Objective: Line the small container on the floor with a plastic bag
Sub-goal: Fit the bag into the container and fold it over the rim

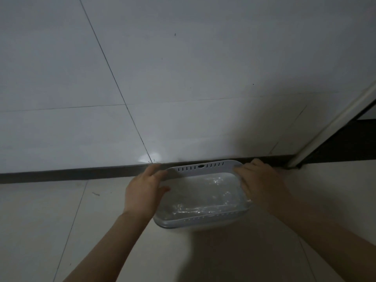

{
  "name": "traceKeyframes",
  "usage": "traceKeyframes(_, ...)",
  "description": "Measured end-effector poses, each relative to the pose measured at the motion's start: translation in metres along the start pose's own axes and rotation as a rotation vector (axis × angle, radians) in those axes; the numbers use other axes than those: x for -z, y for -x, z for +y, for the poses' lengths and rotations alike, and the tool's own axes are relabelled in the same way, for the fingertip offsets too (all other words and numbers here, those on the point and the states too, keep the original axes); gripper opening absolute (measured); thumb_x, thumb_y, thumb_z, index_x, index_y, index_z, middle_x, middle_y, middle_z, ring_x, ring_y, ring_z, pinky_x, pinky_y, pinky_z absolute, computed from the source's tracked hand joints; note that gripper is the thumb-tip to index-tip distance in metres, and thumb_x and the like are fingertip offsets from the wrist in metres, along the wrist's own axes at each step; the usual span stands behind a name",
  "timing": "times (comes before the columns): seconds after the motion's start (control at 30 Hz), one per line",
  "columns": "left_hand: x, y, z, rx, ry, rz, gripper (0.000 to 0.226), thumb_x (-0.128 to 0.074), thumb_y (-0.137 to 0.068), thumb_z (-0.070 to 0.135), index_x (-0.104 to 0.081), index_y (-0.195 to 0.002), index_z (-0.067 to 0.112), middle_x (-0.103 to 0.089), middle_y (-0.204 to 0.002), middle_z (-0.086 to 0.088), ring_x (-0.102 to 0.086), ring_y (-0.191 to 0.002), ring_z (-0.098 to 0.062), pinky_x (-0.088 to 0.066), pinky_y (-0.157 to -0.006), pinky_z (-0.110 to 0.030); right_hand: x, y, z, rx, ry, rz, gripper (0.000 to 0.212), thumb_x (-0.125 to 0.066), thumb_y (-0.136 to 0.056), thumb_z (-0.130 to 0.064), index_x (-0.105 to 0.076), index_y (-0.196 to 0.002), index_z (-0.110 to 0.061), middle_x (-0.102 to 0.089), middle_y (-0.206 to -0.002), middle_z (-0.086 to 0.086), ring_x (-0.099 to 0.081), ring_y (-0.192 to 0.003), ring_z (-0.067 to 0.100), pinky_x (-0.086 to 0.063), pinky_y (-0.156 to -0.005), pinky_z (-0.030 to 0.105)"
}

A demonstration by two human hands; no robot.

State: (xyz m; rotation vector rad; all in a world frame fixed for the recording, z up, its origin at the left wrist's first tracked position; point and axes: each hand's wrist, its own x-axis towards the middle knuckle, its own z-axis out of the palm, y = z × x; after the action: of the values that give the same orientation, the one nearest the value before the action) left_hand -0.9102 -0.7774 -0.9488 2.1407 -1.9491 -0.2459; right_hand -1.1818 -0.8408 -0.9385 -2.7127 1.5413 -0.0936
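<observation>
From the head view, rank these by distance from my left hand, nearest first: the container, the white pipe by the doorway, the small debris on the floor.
Measured from the left hand:
1. Container: touching, just to its right.
2. Debris: on the floor to its left.
3. White pipe: far right, beside the dark doorway.

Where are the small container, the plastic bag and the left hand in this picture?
small container [205, 166], head view, on its slotted far wall.
plastic bag [201, 198], head view, on the crinkled film inside the container.
left hand [144, 192], head view, on the back of the hand.
</observation>
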Motion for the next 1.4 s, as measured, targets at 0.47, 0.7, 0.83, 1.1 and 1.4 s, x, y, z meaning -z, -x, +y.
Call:
traceKeyframes(0.47, -0.011, -0.015, -0.043, 0.329, 0.408, 0.149, 0.014, -0.064, -0.084, 0.026, -0.062, -0.076, 0.015, -0.069, -0.08, -0.006, -0.063, -0.078, -0.021, -0.051, -0.07, -0.036, -0.006, -0.007, 0.015, -0.164, 0.025, -0.009, 0.037, -0.08, -0.065, -0.01, -0.044, -0.065, -0.017, -0.062, -0.065, 0.01, -0.061, -0.061, 0.033, -0.04, -0.049, 0.036)
traceKeyframes(0.7, -0.016, -0.008, -0.05, 0.387, 0.613, 0.163, 0.011, -0.06, -0.086, 0.014, -0.06, -0.075, 0.01, -0.066, -0.07, -0.005, -0.062, -0.068, -0.019, -0.046, -0.063, -0.029, -0.013, -0.003, 0.026, -0.335, -0.396, 0.111, 0.007, -0.063, -0.083, -0.016, -0.061, -0.076, -0.015, -0.066, -0.077, 0.006, -0.06, -0.076, 0.028, -0.046, -0.066, 0.038)
traceKeyframes(0.83, -0.008, -0.018, -0.045, 0.326, 0.693, 0.164, 0.011, -0.058, -0.088, 0.016, -0.061, -0.079, 0.009, -0.064, -0.072, -0.006, -0.058, -0.068, -0.017, -0.044, -0.064, -0.028, -0.004, -0.015, 0.034, -0.397, -0.606, 0.147, 0.022, -0.062, -0.084, -0.012, -0.053, -0.066, -0.019, -0.058, -0.061, 0.002, -0.053, -0.059, 0.018, -0.039, -0.055, 0.026)
traceKeyframes(1.1, -0.011, -0.056, -0.049, 0.349, 0.699, 0.158, 0.017, -0.059, -0.087, 0.022, -0.061, -0.079, 0.008, -0.065, -0.077, -0.016, -0.059, -0.07, -0.029, -0.05, -0.071, -0.039, -0.013, -0.055, 0.049, -0.505, -0.811, 0.127, 0.009, -0.063, -0.084, -0.007, -0.063, -0.075, -0.004, -0.06, -0.058, 0.006, -0.056, -0.046, 0.003, -0.04, -0.044, 0.008)
traceKeyframes(1.4, -0.05, -0.046, -0.063, 0.363, 0.702, 0.019, 0.02, -0.058, -0.087, 0.019, -0.06, -0.077, 0.002, -0.061, -0.07, -0.021, -0.051, -0.063, -0.024, -0.044, -0.064, -0.034, -0.056, -0.037, 0.063, -0.706, -1.037, -0.101, 0.021, -0.061, -0.086, -0.007, -0.063, -0.065, -0.014, -0.059, -0.061, 0.009, -0.048, -0.057, 0.019, -0.038, -0.053, 0.026)
